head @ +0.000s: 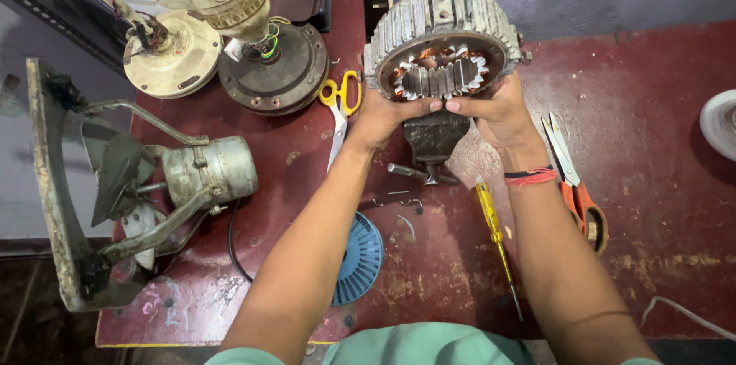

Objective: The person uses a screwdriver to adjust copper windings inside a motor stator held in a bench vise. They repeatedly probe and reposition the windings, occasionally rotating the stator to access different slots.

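Stator (442,39) sits tilted on a vise (434,139) — left hand (381,116) and right hand (498,112) each grip its lower rim; yellow screwdriver (494,238) lies on the table (652,204).

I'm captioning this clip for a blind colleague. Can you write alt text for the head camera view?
Both hands, left hand and right hand, grip a finned motor stator with copper windings over a dark red workbench. Around it lie yellow-handled scissors, orange-handled scissors, a yellow screwdriver and dismantled fan motors.
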